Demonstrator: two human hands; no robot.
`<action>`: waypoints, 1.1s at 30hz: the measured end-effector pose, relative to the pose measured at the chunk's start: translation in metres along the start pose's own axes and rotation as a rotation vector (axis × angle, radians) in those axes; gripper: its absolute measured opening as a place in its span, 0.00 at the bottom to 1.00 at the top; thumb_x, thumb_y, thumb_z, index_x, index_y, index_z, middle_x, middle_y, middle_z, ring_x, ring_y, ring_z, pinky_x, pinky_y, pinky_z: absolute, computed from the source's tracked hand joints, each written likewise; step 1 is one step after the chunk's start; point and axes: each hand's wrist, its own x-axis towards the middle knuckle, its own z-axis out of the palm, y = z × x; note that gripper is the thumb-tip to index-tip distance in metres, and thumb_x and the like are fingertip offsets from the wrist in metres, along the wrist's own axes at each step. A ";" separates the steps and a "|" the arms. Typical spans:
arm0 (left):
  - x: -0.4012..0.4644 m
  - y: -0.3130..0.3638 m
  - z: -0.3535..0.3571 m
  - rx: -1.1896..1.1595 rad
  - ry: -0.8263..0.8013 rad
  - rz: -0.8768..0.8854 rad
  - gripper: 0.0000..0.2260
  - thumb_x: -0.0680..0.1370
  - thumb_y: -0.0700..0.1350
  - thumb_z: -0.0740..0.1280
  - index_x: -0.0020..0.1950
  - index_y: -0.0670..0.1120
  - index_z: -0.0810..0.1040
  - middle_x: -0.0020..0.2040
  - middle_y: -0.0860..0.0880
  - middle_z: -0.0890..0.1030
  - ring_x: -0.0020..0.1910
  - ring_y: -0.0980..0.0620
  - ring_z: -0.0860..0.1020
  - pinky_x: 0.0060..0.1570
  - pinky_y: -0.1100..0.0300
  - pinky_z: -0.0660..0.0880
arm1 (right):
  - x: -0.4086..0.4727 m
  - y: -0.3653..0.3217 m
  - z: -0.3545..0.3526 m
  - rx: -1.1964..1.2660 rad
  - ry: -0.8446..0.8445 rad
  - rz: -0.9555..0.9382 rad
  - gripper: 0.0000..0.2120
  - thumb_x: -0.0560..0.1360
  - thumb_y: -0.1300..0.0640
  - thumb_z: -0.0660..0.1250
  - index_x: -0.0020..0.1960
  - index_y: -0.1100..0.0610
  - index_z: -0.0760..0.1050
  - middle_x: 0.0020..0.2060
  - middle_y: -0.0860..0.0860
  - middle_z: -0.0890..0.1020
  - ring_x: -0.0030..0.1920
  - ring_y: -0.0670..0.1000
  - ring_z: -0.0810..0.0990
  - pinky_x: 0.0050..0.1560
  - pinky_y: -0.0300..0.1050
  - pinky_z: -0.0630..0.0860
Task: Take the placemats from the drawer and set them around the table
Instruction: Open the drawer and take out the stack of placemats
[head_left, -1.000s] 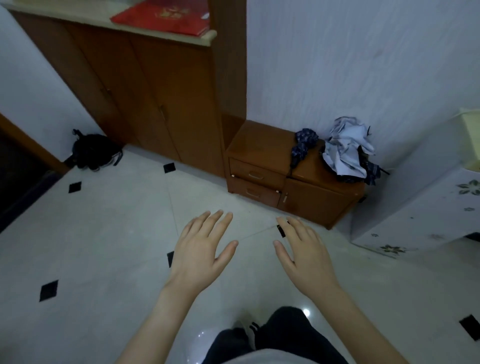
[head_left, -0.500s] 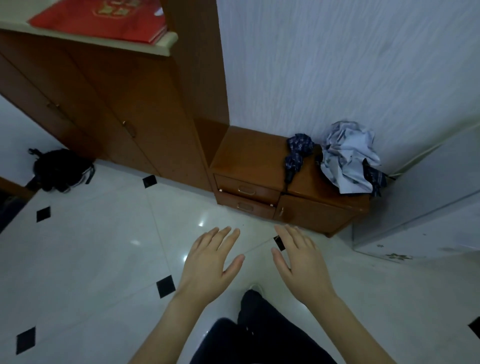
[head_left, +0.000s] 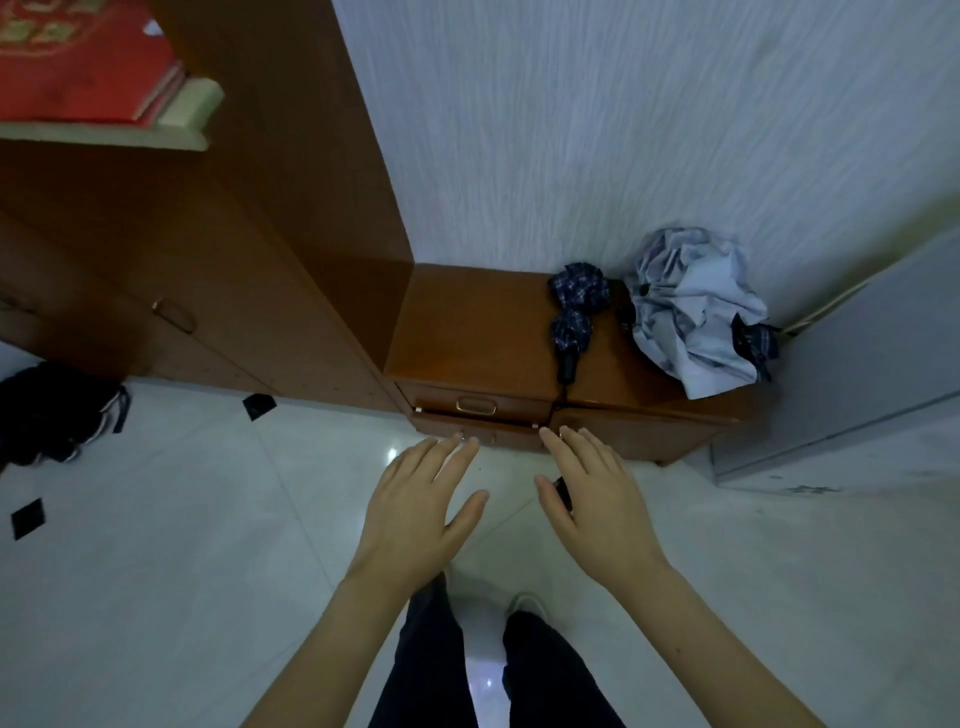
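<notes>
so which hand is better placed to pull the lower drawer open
Left, probably. The left hand has straight fingers ending right by the lower drawer front, near its handle. The right hand reaches toward the drawer's right corner, off the handle.

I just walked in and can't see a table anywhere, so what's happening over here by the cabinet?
A person stands facing a low wooden cabinet with both hands held out, fingers straight and empty. The left hand and right hand reach toward the lower drawer, which looks slightly ajar; the upper drawer is closed. No placemats are visible yet. A folded umbrella and crumpled grey cloth lie on top.
</notes>
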 end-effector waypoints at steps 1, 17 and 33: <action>0.011 -0.009 0.008 -0.003 -0.009 0.016 0.23 0.78 0.58 0.55 0.68 0.48 0.74 0.64 0.49 0.78 0.63 0.48 0.75 0.63 0.56 0.64 | 0.010 0.002 0.008 -0.004 0.002 0.009 0.26 0.79 0.43 0.50 0.74 0.53 0.65 0.70 0.55 0.71 0.72 0.57 0.66 0.70 0.58 0.65; 0.180 -0.190 0.223 -0.020 0.030 0.110 0.29 0.77 0.63 0.48 0.76 0.55 0.61 0.76 0.55 0.63 0.76 0.52 0.58 0.71 0.59 0.50 | 0.200 0.077 0.231 -0.136 0.106 -0.059 0.27 0.79 0.42 0.51 0.74 0.52 0.64 0.71 0.54 0.70 0.73 0.56 0.65 0.70 0.57 0.65; 0.251 -0.264 0.403 0.156 0.341 0.244 0.29 0.79 0.62 0.55 0.77 0.54 0.56 0.78 0.51 0.58 0.77 0.51 0.52 0.75 0.53 0.45 | 0.290 0.181 0.378 -0.420 0.300 -0.175 0.30 0.78 0.37 0.54 0.77 0.44 0.54 0.76 0.50 0.60 0.77 0.54 0.53 0.75 0.53 0.50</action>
